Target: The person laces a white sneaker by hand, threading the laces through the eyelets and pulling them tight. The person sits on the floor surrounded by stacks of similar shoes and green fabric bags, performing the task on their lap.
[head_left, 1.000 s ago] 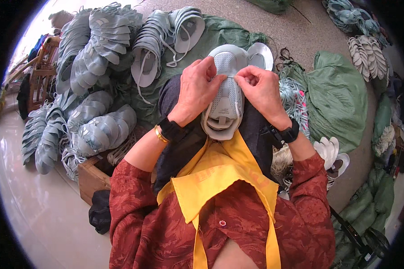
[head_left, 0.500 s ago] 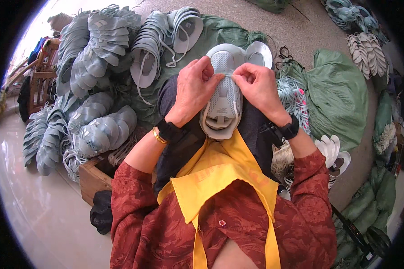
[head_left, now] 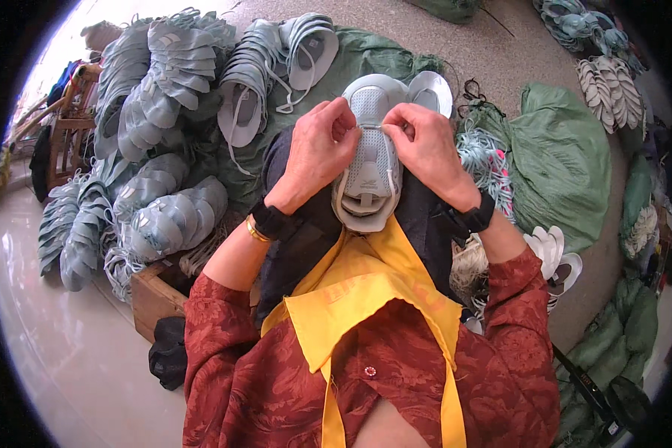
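A pale grey-blue shoe upper [head_left: 368, 160] with a perforated tongue lies lengthwise across my lap, its toe end pointing away from me. Across its upper part runs a thin pale shoelace [head_left: 371, 126], pulled straight from one hand to the other. My left hand [head_left: 319, 153] pinches the lace's left side between thumb and fingers, at the upper's left edge. On the opposite edge, my right hand [head_left: 431, 153] is closed in a pinch on the lace's right side. The fingers hide the eyelets at both edges. A pale, rounded shoe piece [head_left: 431, 93] sits just beyond my right hand.
Stacks of grey-blue uppers [head_left: 168, 75] stand at the left, with more laced ones [head_left: 246, 82] at the far left of my lap. A wooden box [head_left: 157, 299] is low on the left. Green sacking [head_left: 560, 164] and bundled laces [head_left: 481, 157] lie to the right.
My left hand has shifted slightly left, widening the gap between the two hands. The stretch of lace between them now shows more plainly. The upper has stayed in place.
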Demonstrator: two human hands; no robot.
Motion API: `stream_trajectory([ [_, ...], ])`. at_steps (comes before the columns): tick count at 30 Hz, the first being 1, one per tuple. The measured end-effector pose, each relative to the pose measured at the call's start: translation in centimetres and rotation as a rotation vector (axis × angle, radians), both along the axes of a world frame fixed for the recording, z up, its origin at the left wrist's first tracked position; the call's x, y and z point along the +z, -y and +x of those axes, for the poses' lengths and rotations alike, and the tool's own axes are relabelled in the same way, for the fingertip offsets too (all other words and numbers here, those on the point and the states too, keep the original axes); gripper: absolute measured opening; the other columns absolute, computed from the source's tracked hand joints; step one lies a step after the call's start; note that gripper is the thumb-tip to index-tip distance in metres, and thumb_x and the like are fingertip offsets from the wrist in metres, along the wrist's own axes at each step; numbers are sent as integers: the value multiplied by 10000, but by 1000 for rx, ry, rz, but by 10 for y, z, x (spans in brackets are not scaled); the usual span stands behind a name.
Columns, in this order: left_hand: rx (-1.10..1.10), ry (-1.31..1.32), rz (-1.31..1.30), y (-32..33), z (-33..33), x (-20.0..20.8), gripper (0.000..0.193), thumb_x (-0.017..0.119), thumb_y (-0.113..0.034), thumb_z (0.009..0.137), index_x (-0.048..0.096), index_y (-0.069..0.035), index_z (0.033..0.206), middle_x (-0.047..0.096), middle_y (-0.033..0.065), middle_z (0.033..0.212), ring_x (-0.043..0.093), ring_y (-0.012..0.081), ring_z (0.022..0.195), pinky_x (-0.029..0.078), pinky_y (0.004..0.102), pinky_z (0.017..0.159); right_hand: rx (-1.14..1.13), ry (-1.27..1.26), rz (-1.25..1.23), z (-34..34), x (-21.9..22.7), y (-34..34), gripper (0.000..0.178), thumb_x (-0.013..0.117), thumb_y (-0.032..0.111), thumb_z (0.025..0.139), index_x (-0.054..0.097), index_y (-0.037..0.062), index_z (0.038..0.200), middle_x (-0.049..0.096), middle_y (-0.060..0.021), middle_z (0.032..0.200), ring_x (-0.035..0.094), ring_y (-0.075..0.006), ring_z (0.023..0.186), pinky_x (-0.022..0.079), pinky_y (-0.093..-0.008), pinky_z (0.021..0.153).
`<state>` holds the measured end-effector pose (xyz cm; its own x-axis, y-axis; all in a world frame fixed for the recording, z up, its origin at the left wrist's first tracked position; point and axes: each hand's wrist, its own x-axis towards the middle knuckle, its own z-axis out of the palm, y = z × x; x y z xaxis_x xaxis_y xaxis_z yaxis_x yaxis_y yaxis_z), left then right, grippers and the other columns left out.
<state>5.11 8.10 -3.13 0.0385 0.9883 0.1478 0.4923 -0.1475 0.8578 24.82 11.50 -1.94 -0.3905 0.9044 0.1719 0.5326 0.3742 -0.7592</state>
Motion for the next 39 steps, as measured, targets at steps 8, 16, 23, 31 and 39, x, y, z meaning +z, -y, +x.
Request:
stream_trajectory([
  [8,-13,18,-20,1,-2,0,144,706,-6,839,600,1,935,623,79,830,627,151,719,523,293,671,78,16,-2,-6,1,0,128,699,88,873,616,-8,886,673,-204,874,666,-401,841,515,-480,729],
  [16,-56,-28,-47,-5,-1,-4,114,675,-7,879,594,-4,959,620,94,882,629,189,767,522,307,685,117,29,42,-10,-6,-8,125,695,78,876,608,-10,898,669,-206,884,665,-405,853,517,-477,725],
  [23,-121,70,42,-14,-5,-18,84,630,-1,909,562,-7,957,581,96,854,569,192,764,488,309,686,114,-15,-51,-5,7,-8,105,686,65,870,623,-18,880,688,-203,852,691,-386,831,528,-467,718],
  [31,-27,223,-224,7,-102,30,61,589,7,996,551,-25,960,586,1,868,549,92,783,471,257,709,88,168,39,23,20,5,87,664,67,873,633,-2,916,694,-197,871,689,-389,846,534,-466,739],
  [39,88,214,-205,47,-123,-6,84,603,35,971,551,-32,971,600,-5,848,576,64,777,489,230,692,61,208,112,25,15,17,134,678,42,870,638,16,995,693,-174,901,686,-380,868,536,-463,751],
])
